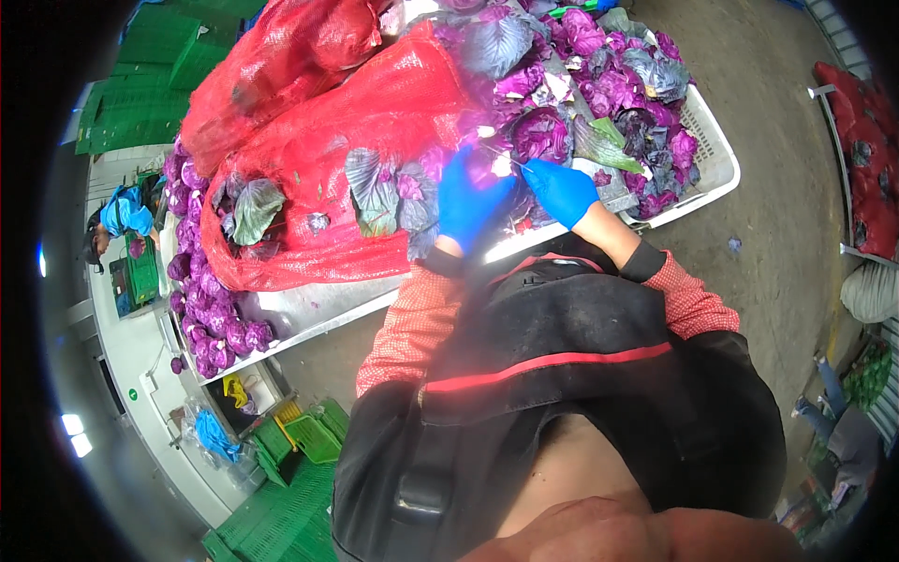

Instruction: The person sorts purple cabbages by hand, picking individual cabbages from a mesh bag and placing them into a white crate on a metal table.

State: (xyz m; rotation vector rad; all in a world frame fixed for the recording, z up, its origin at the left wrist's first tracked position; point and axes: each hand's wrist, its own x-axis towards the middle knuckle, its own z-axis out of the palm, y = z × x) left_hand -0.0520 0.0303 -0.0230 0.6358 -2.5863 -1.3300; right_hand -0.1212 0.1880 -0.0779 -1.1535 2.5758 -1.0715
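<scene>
My left hand (472, 200), in a blue glove, is curled against a blurred red cabbage (484, 167) over the worktable's near edge. My right hand (564, 193), gloved in the same blue, is closed around a thin tool that looks like a small knife (516, 163). Its narrow blade points left to the cabbage's pale stem; the handle is hidden in my fist. Just beyond my hands lies a hollow cup of red cabbage leaves (541, 137). To the left, loose outer leaves (372, 190) rest on a red mesh sack (337, 161) lying on the table.
Trimmed cabbage leaves (604, 77) fill a white plastic crate (723, 158) at the right. Whole red cabbages (214, 302) are piled at the table's left end. Green crates (288, 499) stand lower left. A co-worker in blue (126, 211) is at far left, another person (853, 439) at far right.
</scene>
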